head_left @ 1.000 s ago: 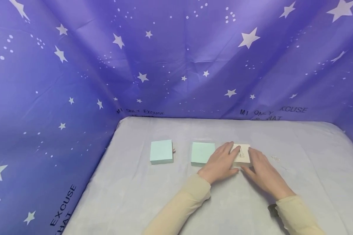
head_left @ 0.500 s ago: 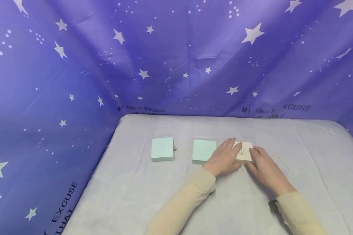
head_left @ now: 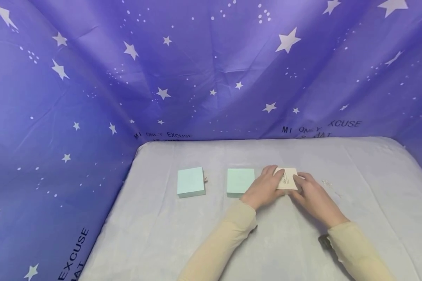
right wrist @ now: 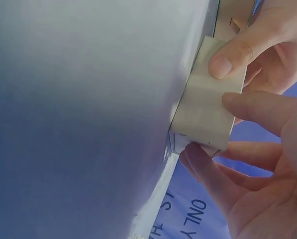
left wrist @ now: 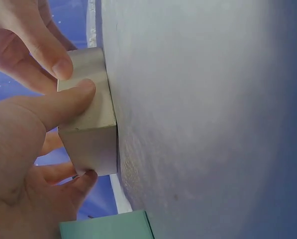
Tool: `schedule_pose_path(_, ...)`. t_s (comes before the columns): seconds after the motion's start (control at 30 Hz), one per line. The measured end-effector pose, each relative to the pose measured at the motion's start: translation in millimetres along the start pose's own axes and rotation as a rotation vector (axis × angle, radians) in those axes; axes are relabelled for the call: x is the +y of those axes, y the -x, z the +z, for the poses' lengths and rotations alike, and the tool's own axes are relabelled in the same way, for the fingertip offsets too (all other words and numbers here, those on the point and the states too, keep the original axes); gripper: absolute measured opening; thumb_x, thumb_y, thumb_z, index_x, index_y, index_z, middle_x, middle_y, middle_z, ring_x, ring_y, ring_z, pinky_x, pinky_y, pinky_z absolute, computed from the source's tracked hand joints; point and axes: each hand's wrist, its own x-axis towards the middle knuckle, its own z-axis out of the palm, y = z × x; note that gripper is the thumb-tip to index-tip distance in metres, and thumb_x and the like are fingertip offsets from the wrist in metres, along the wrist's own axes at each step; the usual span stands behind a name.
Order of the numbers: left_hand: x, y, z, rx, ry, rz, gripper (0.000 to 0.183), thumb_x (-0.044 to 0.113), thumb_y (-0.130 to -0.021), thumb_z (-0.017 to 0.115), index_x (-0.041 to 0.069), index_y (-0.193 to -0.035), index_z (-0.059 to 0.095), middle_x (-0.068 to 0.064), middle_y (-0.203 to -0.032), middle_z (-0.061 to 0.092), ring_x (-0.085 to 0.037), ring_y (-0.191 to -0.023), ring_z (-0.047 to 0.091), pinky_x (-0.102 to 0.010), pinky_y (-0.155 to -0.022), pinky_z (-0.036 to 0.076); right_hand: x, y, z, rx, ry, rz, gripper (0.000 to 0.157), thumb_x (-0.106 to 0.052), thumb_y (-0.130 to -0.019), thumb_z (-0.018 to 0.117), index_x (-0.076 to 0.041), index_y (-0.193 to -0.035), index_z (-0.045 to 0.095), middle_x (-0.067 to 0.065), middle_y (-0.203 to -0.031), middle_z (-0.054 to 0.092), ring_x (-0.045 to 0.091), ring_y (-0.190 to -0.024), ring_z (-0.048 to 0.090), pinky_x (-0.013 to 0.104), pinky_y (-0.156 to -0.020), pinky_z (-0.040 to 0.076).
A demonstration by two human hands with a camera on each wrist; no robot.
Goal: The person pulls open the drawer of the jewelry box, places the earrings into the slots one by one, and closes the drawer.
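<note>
Cream box (head_left: 290, 174) with dark printing on top, set between both hands, on the table (head_left: 285, 246), nearer the far edge than the near one, a bit right of the far edge's middle. Left hand (head_left: 265, 186) grasps its left end: thumb on the near face, other fingers bent round the end. Right hand (head_left: 316, 200) grasps the right end the same way, thumb on the near face, fingers at the end. Wrist views show the box's lower edge at the cloth; whether its full weight rests there, can't tell.

Mint box (head_left: 240, 181) just left of the left hand, partly behind it. Pale blue box (head_left: 191, 182) further left, toward the far left corner, small ribbon (head_left: 206, 179) at its right side. Small pale item (head_left: 326, 182) beside the right hand, toward the right edge; too small to identify. Purple starred backdrop (head_left: 197, 70) beyond the far edge, with black lettering low down.
</note>
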Motion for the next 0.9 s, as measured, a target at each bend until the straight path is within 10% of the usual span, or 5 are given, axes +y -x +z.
schedule_pose_path(0.9, 13.1, 26.7, -4.9, 0.064, -0.044, 0.02, 0.069, 0.052, -0.092, 0.062, 0.014, -0.147, 0.046, -0.007, -0.151, 0.043, -0.019, -0.142, 0.037, -0.035, -0.109, 0.044, -15, 24, -6.9, 0.018, 0.007, 0.013, 0.054, -0.008, -0.084, 0.075, 0.014, -0.129, 0.055, 0.035, -0.132, 0.048, 0.056, -0.11, 0.054, 0.067, -0.092, 0.046)
